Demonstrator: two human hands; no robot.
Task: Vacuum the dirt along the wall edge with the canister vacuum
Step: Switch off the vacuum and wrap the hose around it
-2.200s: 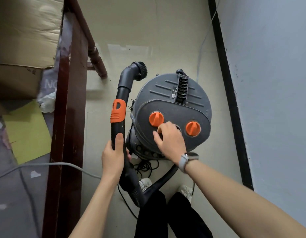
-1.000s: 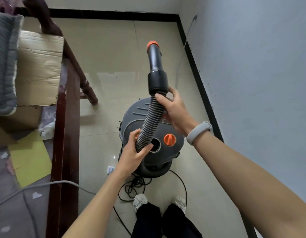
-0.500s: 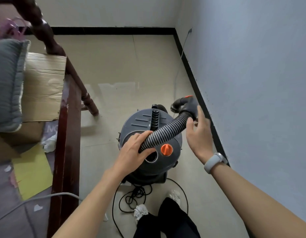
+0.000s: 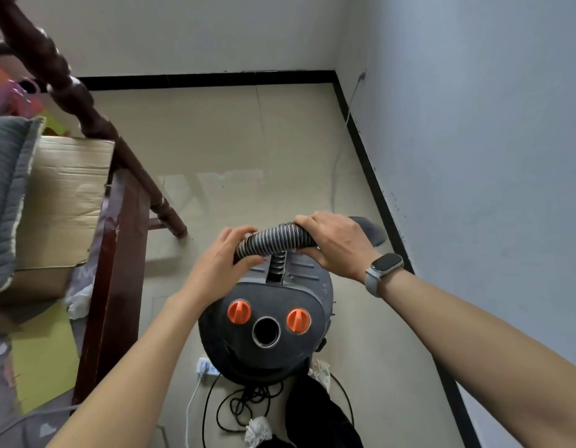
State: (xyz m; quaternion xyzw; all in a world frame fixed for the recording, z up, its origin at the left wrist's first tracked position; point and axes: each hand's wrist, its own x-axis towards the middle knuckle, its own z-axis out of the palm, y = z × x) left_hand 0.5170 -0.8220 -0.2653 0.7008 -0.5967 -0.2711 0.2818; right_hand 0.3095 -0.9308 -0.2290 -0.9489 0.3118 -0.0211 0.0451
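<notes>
Canister vacuum (image 4: 273,318), a dark grey drum with two orange knobs (image 4: 238,312) flanking an open round port (image 4: 266,332), stands on the beige tile floor (image 4: 222,150) near the black baseboard (image 4: 373,179) of the right-hand wall. Above its lid the ribbed hose (image 4: 273,242) lies crosswise. The right hand (image 4: 336,242) curls round one end and the left hand (image 4: 226,261) grips the other.
</notes>
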